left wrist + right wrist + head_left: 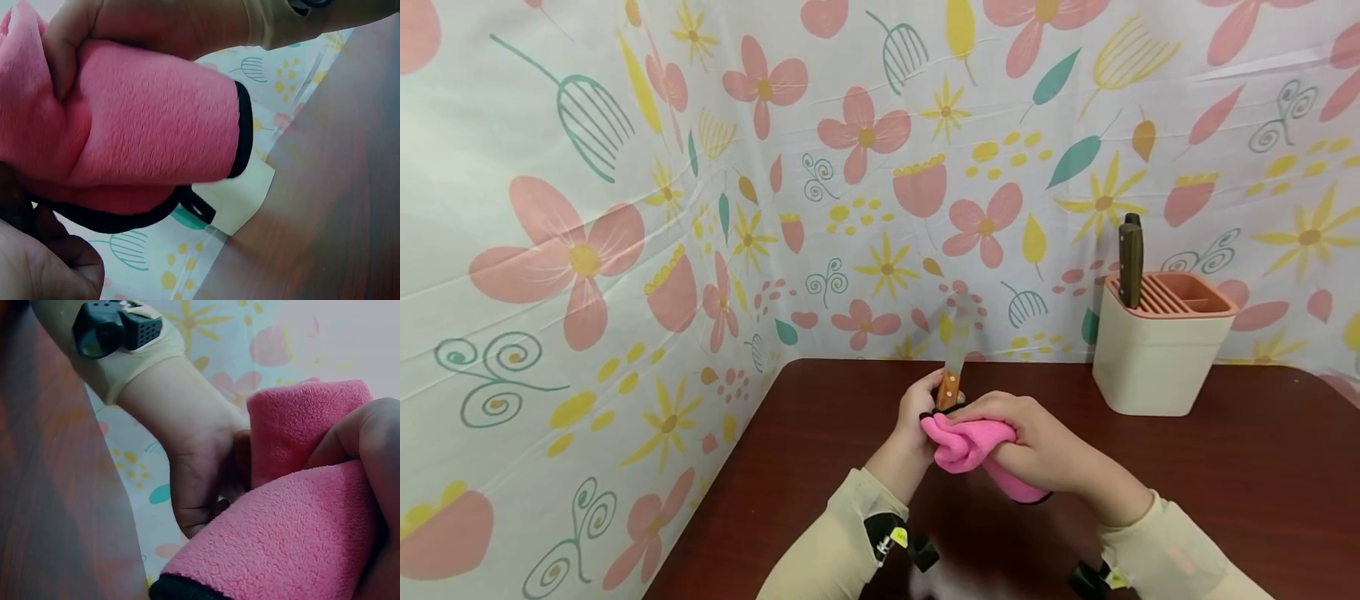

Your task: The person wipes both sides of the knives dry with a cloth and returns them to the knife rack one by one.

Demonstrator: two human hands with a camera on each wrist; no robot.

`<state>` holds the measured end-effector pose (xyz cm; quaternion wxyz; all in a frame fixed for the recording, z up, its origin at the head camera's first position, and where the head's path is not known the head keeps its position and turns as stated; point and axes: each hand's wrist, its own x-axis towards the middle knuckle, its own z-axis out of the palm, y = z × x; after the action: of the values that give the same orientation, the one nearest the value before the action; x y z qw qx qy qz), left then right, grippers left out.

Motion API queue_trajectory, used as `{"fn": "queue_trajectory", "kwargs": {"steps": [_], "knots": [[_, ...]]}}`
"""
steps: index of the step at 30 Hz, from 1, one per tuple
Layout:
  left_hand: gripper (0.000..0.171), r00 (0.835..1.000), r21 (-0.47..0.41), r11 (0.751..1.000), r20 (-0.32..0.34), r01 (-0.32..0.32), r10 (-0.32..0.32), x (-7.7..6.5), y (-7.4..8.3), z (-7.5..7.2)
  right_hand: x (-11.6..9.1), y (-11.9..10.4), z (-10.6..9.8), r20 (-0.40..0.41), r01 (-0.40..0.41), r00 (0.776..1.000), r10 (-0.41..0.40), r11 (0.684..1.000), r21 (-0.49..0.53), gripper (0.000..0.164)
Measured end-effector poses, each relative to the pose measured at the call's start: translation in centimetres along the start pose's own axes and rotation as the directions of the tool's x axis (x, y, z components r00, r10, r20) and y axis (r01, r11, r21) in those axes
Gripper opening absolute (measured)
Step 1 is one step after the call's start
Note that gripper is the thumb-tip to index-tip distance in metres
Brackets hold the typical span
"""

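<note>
In the head view my left hand (917, 408) grips a knife by its wooden handle (950, 388), which has pale rivets. The blade (958, 333) points up and away, blurred against the patterned backdrop. My right hand (1037, 437) holds a bunched pink cloth (966, 446) with black edging against the near end of the handle. The left wrist view has the cloth (156, 119) filling the middle, the right hand (156, 25) above it and the left hand (50, 262) below. Folds of cloth (281, 537) hide most of the handle in the right wrist view.
A cream knife block (1157, 367) with a slotted orange top stands at the back right of the dark wooden table (1240, 500). Dark-handled knives (1131, 262) stick up from it. A flowered sheet (865, 208) hangs behind and at the left.
</note>
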<state>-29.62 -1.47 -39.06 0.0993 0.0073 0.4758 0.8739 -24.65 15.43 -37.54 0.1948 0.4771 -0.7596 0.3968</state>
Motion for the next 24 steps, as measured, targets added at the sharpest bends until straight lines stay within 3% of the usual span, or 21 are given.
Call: {"fn": "queue_trajectory", "kwargs": {"steps": [7, 11, 16, 19, 24], "knots": [[0.023, 0.999, 0.046, 0.999, 0.037, -0.022, 0.020, 0.3, -0.2, -0.3, 0.2, -0.3, -1.8, 0.120, -0.057, 0.992, 0.038, 0.986, 0.159, 0.063], [0.027, 0.997, 0.068, 0.997, 0.078, -0.028, 0.023, 0.4, -0.2, -0.3, 0.2, -0.4, -3.2, 0.084, -0.120, 0.991, 0.106, 0.974, 0.191, 0.061], [0.026, 0.997, 0.158, 0.987, 0.072, -0.019, 0.008, 0.2, -0.6, -0.2, 0.0, 0.4, -3.7, -0.067, -0.196, 0.978, 0.198, 0.980, 0.040, 0.049], [0.026, 0.998, 0.181, 0.983, 0.066, -0.012, 0.000, 0.1, -1.0, 0.0, -0.1, 1.0, -3.1, -0.145, -0.237, 0.964, 0.225, 0.968, -0.077, 0.051], [0.027, 0.998, 0.178, 0.984, 0.059, 0.006, -0.016, -0.2, -1.4, 0.6, 0.3, 2.2, -1.5, -0.196, -0.179, 0.971, 0.136, 0.959, -0.220, 0.059]]}}
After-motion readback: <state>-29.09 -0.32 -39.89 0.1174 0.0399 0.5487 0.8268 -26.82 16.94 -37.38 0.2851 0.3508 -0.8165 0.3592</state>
